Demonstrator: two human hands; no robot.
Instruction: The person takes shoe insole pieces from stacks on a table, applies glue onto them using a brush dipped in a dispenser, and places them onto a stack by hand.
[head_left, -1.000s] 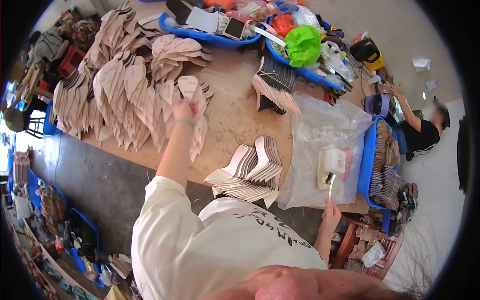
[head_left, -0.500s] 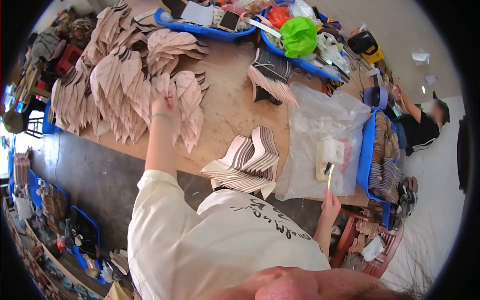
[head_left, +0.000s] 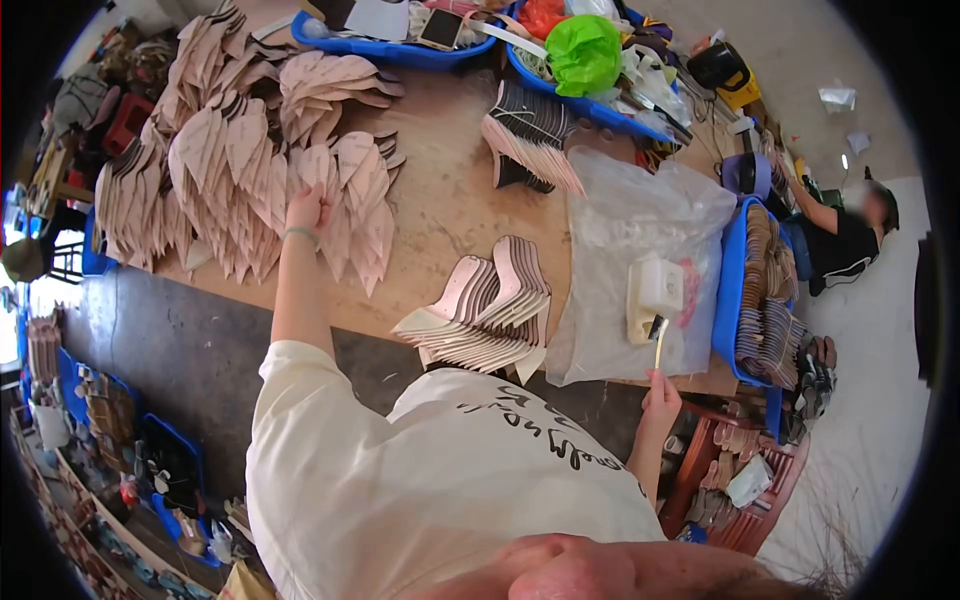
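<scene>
My left hand (head_left: pixel 310 208), with a band at its wrist, is closed at the lower end of a pink shoe insole (head_left: pixel 316 165) at the edge of the spread piles. Its fingertips are partly hidden. In my right hand (head_left: pixel 658 400) is a small brush (head_left: pixel 660 345) with a pale handle and dark bristles, its head up beside a white plastic container (head_left: pixel 660 287). That container stands on a clear plastic sheet (head_left: pixel 607 230). Between my hands, near my body, a fanned stack of insoles (head_left: pixel 490 310) lies on the table.
Overlapping insole piles (head_left: pixel 215 165) cover the table's left side. Another fanned stack (head_left: pixel 525 140) lies farther back. Blue trays (head_left: pixel 400 52) of odds and ends line the far edge. A blue crate (head_left: pixel 730 300) of insoles stands at right. Beyond it is another person (head_left: pixel 845 235).
My left hand has drawn back slightly toward my body along the insoles. My right hand stays nearly in place with the brush. The whole view has shifted a little.
</scene>
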